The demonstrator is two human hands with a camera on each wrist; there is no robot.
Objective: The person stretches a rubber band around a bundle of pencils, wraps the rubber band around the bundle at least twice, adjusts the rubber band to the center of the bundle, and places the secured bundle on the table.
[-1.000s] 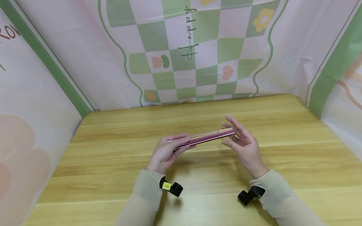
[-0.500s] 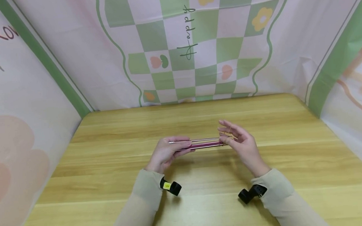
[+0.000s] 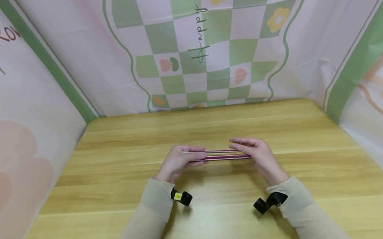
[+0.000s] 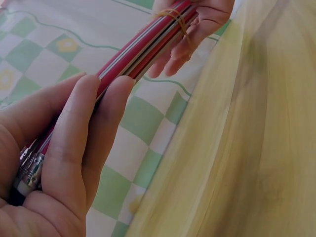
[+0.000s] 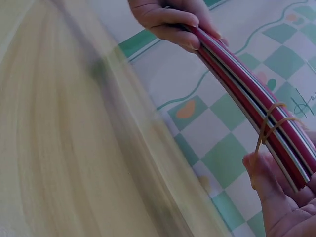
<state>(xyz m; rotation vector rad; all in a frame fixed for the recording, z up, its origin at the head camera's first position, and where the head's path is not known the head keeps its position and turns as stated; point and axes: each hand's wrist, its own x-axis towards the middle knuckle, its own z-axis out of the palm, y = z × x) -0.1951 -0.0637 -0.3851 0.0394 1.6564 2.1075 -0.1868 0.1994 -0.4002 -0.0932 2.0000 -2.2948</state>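
A bundle of red pencils [image 3: 221, 157] with white and black stripes lies level between the hands, above the table. My left hand [image 3: 177, 161] grips its left end, thumb on the near side and fingers behind. Metal ferrules [image 4: 33, 165] show inside that palm in the left wrist view. Around the bundle's right end runs a tan rubber band [image 5: 270, 123], crossing the pencils in two strands. My right hand [image 3: 260, 157] is at this end and has a loop of the band stretched over its digits, one strand running to a fingertip [image 5: 254, 160].
The wood-grain table [image 3: 116, 181] spreads beneath both hands. A green and white checked cloth [image 3: 191, 61] hangs behind its back edge, with printed cloth at both sides. Each wrist wears a small black camera [image 3: 186, 198].
The bundle has gone from tilted up at the right to level. My right hand has lowered, its fingers drawing closer together, with the band's loop stretched over them. The left hand keeps its grip.
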